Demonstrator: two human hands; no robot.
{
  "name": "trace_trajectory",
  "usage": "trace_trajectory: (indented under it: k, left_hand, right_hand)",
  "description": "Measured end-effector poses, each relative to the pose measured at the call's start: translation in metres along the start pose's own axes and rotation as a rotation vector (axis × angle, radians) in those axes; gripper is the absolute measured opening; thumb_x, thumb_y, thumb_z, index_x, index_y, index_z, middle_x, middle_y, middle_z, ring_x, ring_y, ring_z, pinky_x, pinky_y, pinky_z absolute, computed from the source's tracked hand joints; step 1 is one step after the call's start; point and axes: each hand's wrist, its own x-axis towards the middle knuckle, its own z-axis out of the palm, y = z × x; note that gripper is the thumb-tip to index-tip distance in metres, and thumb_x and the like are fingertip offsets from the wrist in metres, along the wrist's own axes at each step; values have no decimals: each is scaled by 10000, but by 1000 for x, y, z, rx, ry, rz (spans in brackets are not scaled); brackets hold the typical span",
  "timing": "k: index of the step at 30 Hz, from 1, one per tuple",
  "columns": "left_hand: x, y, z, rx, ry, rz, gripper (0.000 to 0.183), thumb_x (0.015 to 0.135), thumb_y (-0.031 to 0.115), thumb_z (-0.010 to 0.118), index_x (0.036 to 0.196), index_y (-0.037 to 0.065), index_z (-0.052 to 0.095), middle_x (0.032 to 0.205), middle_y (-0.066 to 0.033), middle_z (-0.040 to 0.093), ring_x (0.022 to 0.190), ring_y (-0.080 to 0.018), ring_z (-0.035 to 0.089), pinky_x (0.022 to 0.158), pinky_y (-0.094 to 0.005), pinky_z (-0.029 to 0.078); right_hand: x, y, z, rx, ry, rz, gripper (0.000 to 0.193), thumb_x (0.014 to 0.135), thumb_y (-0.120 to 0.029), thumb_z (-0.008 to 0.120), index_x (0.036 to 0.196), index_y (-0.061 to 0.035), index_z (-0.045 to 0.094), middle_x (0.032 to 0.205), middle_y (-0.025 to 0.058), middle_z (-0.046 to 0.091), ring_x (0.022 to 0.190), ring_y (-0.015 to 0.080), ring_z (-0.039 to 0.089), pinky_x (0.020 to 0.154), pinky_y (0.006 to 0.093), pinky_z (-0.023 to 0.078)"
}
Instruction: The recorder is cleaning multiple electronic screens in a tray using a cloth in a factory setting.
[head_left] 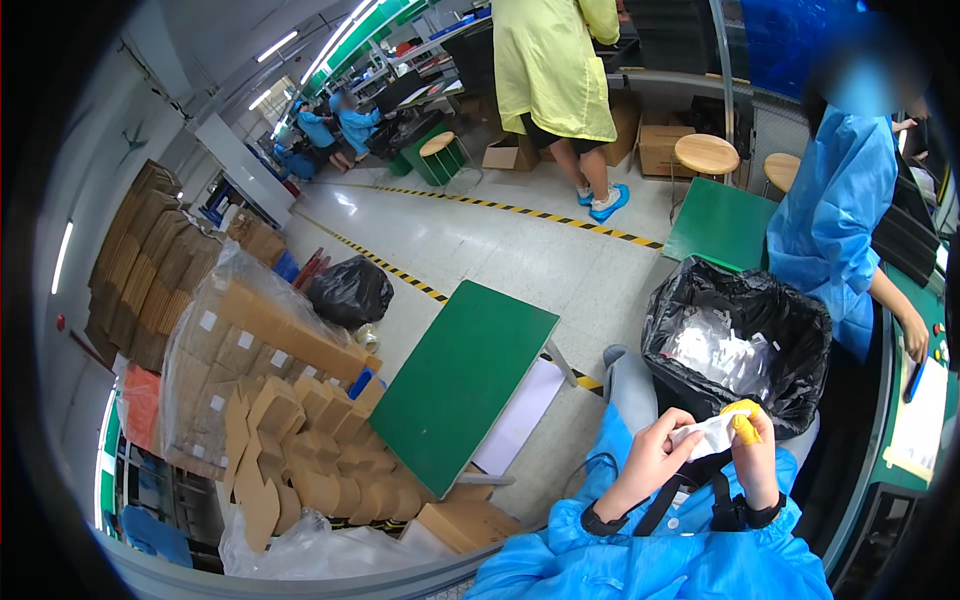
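Note:
A small, soft white piece, like cloth, tissue or a thin pouch, is stretched between my two hands above my lap. My left hand pinches its left end. My right hand, with yellow covers on the thumb and a finger, grips the other end. Just beyond them stands a bin lined with a black bag. Inside it lies a heap of clear and white plastic pieces. Blue sleeves and dark wristbands show on both arms.
To the left is a low green table, with folded cardboard beyond it. A person in a blue gown works at a bench on the right. A green board and wooden stool are ahead. Someone in yellow stands farther off.

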Motion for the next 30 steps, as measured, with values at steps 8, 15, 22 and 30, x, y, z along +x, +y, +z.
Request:
trace_trajectory:
  k: [8, 15, 22, 30]
  left_hand:
    - [-2, 9, -2, -2, 15, 92, 161, 896, 65, 633, 1022, 2, 555, 835, -34, 605, 732, -47, 583, 578, -201, 468]
    - [7, 8, -13, -266, 120, 42, 152, 887, 11, 601, 1032, 5, 552, 941, -45, 607, 856, -81, 582, 747, -229, 489]
    - [15, 19, -10, -459, 187, 19, 113, 926, 105, 538, 989, 10, 533, 889, -35, 571, 827, -104, 556, 785, -259, 450]
    - [19, 15, 0, -567, 171, -1, 121, 932, 100, 528, 1002, 3, 509, 908, -61, 567, 835, -123, 570, 788, -274, 466]
  right_hand:
    - [-8, -9, 12, -221, 29, 40, 202, 811, -110, 703, 961, -2, 622, 876, 33, 654, 782, 111, 612, 718, 249, 485]
    - [1, -4, 11, -157, -27, 65, 193, 835, -93, 651, 995, 16, 657, 934, 55, 671, 867, 133, 617, 785, 264, 478]
    - [4, 5, 13, 240, -89, 176, 230, 887, -92, 623, 1080, 34, 624, 1049, 82, 641, 974, 155, 597, 882, 287, 459]
    - [-3, 3, 8, 333, -86, 239, 269, 921, -145, 600, 1123, 33, 599, 1041, 61, 645, 958, 129, 603, 867, 270, 469]
